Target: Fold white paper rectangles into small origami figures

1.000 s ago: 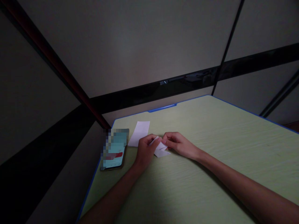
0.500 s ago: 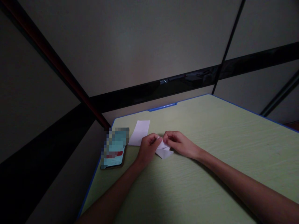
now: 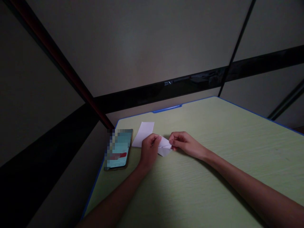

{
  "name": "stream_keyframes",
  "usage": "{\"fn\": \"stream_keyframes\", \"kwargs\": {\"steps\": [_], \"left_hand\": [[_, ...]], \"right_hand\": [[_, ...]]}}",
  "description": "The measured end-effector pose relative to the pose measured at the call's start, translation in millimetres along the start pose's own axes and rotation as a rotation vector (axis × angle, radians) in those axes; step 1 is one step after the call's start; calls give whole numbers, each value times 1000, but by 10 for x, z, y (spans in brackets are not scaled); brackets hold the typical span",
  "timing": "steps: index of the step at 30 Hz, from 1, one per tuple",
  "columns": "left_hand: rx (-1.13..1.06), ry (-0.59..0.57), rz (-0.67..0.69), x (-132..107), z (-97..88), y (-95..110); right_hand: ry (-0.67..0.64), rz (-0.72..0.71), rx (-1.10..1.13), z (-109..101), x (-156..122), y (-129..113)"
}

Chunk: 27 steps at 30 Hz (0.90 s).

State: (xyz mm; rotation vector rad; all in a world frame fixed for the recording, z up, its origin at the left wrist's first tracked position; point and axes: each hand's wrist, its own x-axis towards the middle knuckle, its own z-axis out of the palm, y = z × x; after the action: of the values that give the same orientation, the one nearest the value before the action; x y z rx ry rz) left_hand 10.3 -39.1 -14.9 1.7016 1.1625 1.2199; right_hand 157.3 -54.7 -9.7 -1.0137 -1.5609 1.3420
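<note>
A small folded piece of white paper (image 3: 164, 146) lies between my two hands on the light green table (image 3: 201, 177). My left hand (image 3: 149, 152) is closed, its fingertips pinching the paper's left end. My right hand (image 3: 184, 144) is curled and pinches the paper's right end. Both hands rest low on the table near its far left corner. Part of the paper is hidden under my fingers.
A second white paper strip (image 3: 143, 133) lies flat just behind my left hand. A phone (image 3: 118, 149) with a lit screen lies at the table's left edge. The table has a blue rim (image 3: 167, 109); dark walls and frames stand behind.
The folded paper has been turned and drawn tighter between my fingers; its lower flap now sticks out less. My hands have moved slightly apart.
</note>
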Motion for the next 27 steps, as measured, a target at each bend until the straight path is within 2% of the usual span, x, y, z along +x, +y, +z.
{"fn": "stream_keyframes", "kwargs": {"steps": [5,8,12,18,22,27], "left_hand": [[114,122,79,-38,-26,38],[133,148,117,-62,-26,66],[106,121,123,-82,-13,93],[-13,-9,-79,-64,10,95],[-35,-69,-120,-20,-4,90],[-167,-100,-160,18,-33,29]], "right_hand": [[-9,23,24,13,-17,-47],[0,17,-5,45,-36,-63],[10,5,-93,89,-48,-36],[21,17,-77,82,-38,-24],[61,32,-52,62,-37,-26],[44,-58,-51,49,-37,-7]]}}
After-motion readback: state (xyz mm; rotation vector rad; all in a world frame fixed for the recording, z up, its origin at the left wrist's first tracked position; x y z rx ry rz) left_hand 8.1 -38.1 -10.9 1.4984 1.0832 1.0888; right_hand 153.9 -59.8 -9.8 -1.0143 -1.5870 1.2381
